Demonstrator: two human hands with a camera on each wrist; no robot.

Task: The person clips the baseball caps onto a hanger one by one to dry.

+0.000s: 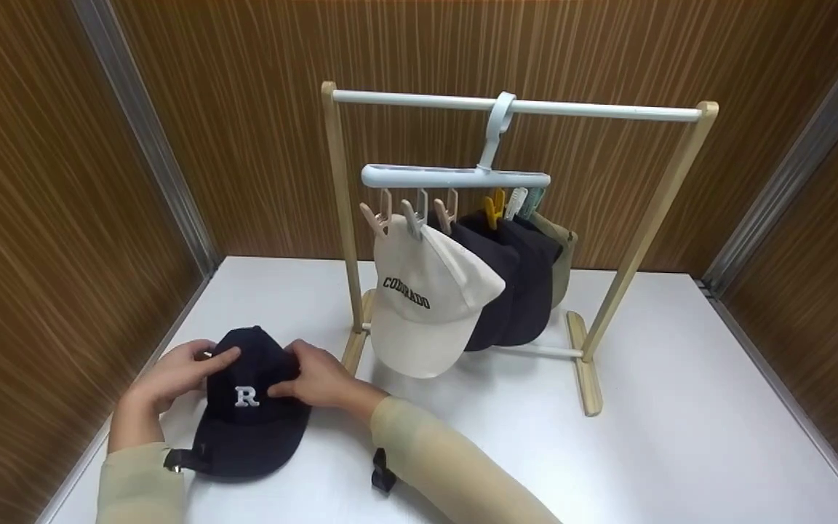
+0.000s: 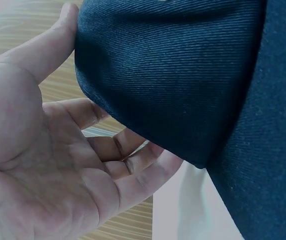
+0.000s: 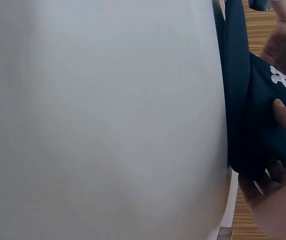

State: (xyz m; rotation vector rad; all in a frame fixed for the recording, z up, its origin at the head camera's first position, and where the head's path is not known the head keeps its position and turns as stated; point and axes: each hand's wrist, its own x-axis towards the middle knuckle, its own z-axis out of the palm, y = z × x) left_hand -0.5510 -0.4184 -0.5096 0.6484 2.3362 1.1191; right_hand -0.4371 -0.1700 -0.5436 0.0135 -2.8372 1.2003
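Between both hands is a navy baseball cap (image 1: pixel 259 444) with a white letter R on its front, brim toward me, at the left of the table in the head view. My left hand (image 1: pixel 179 375) grips its left side, thumb over the crown and fingers behind the edge. On the right side of the crown my right hand (image 1: pixel 321 375) pinches the cloth, thumb near the R. The cap's dark fabric (image 2: pixel 173 75) fills much of the left wrist view, and the right wrist view shows the cap (image 3: pixel 263 115) with fingers curled under its edge.
A wooden rack (image 1: pixel 648 240) with a white bar stands behind. From it hangs a pale blue clip hanger (image 1: pixel 426 176) holding a white COLORADO cap (image 1: pixel 426 291), dark caps (image 1: pixel 528 291) and an olive cap (image 1: pixel 564 269) by clothes pegs. Wood-patterned walls (image 1: pixel 266 131) enclose the white table (image 1: pixel 681 422).
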